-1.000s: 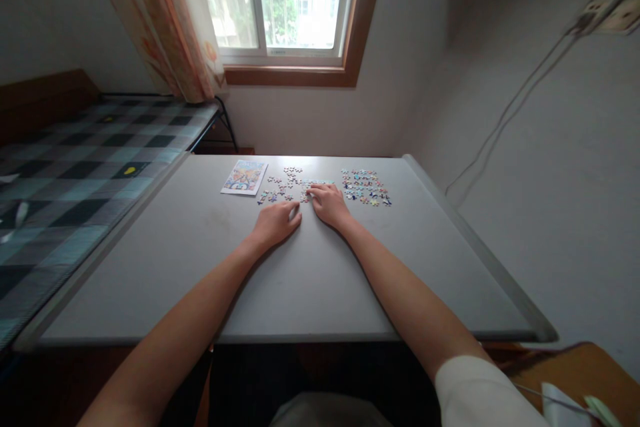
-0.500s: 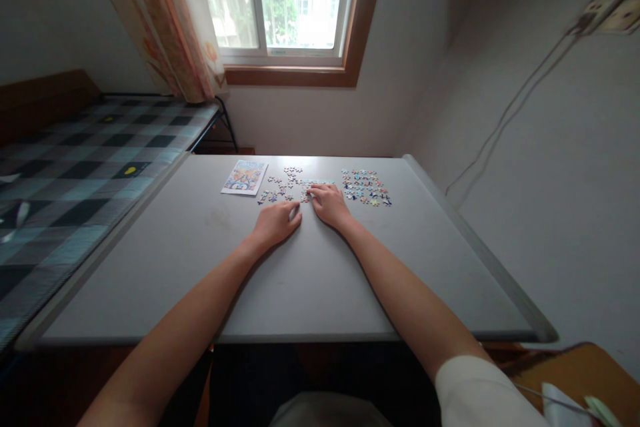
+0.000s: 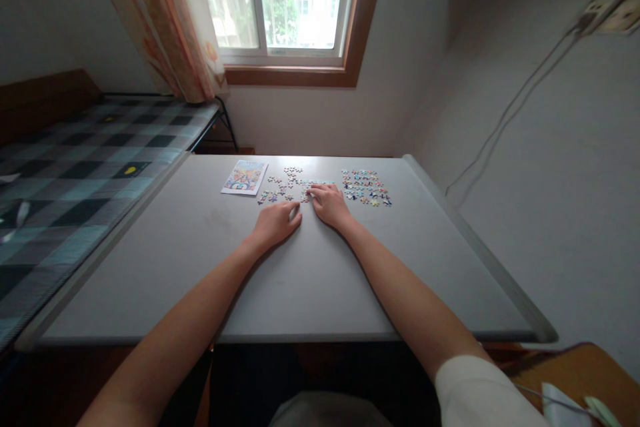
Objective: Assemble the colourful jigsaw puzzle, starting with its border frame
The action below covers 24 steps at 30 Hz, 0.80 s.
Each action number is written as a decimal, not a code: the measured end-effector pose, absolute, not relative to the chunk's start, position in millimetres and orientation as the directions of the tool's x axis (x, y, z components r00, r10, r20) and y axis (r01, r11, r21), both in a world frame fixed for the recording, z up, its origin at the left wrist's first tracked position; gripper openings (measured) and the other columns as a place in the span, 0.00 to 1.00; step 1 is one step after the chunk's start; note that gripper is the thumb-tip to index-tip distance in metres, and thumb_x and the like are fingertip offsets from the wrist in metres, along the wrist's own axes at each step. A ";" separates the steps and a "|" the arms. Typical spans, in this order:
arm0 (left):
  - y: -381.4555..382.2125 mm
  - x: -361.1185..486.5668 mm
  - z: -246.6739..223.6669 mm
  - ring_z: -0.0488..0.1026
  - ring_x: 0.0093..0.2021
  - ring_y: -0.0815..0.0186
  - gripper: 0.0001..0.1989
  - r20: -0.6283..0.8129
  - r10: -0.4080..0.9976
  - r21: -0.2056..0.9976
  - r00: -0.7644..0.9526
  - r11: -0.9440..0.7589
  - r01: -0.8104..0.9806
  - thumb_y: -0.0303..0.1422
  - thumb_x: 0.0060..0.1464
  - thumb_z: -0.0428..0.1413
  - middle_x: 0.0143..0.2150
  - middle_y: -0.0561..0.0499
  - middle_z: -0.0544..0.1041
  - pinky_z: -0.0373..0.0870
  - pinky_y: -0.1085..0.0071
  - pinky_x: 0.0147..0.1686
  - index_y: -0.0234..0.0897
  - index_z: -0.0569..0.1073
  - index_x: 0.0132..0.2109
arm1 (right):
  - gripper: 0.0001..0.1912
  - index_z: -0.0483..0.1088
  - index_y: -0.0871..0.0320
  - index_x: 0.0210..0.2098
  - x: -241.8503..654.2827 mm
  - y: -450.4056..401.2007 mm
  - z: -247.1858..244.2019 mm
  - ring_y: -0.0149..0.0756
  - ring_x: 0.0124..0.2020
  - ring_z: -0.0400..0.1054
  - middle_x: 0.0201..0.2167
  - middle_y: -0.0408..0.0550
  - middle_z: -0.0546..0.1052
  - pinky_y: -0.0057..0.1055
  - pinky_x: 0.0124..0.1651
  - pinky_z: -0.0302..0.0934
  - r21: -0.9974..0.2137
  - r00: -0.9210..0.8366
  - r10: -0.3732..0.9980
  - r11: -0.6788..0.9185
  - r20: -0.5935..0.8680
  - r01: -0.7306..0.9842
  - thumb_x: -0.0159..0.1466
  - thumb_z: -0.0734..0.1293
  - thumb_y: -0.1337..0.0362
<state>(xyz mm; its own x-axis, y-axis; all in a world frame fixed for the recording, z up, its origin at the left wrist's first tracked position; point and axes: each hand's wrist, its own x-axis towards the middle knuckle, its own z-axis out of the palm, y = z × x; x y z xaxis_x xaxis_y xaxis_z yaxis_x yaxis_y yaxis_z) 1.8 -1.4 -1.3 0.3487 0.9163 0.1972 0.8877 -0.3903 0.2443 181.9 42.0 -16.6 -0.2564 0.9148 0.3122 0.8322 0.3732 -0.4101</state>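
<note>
dim interior, light from an overexposed window (image 3: pixel 315 13), stretched edges

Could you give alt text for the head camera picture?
A person's bare left hand and right hand rest beside small, multicoloured jigsaw pieces on a pale grey tabletop, the right one partly covering some. A white paper sheet printed with a colourful picture lies to the left; beyond is a bright window framed in brown.

A bedroom, probably, with its checked bed (image 3: pixel 100 167), flowered curtain (image 3: pixel 170 27) and window (image 3: pixel 300 0).
</note>
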 end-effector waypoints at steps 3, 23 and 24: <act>-2.0 2.3 0.2 0.75 0.39 0.63 0.18 0.192 0.918 0.246 0.347 -0.387 0.889 0.39 0.60 0.50 0.40 0.49 0.79 0.66 0.72 0.38 0.41 0.72 0.55 | 0.16 0.74 0.52 0.48 181.7 41.5 -15.5 0.44 0.55 0.59 0.55 0.45 0.72 0.45 0.57 0.54 -0.412 -0.254 0.914 0.373 0.315 0.831 0.64 0.59 0.67; -3.1 3.1 2.9 0.75 0.41 0.62 0.18 0.173 0.924 0.246 0.341 -0.376 0.893 0.39 0.60 0.50 0.42 0.48 0.79 0.66 0.71 0.40 0.41 0.72 0.55 | 0.16 0.74 0.52 0.48 181.6 41.0 -14.2 0.44 0.55 0.59 0.55 0.45 0.72 0.45 0.57 0.53 -0.413 -0.251 0.915 0.370 0.315 0.832 0.64 0.60 0.67; -3.2 3.2 3.4 0.75 0.41 0.62 0.18 0.170 0.925 0.247 0.340 -0.374 0.894 0.39 0.60 0.50 0.42 0.48 0.79 0.66 0.71 0.40 0.41 0.72 0.55 | 0.16 0.74 0.52 0.48 181.7 41.0 -14.2 0.44 0.55 0.59 0.55 0.45 0.72 0.45 0.57 0.53 -0.413 -0.251 0.916 0.369 0.313 0.833 0.64 0.60 0.67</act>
<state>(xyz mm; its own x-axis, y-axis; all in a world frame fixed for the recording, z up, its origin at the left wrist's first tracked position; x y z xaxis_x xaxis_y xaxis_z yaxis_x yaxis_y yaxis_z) 3.2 -3.2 3.4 0.3403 0.9247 0.1704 0.8938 -0.3744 0.2467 181.7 41.0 -14.2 -0.2511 0.9159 0.3133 0.8326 0.3694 -0.4127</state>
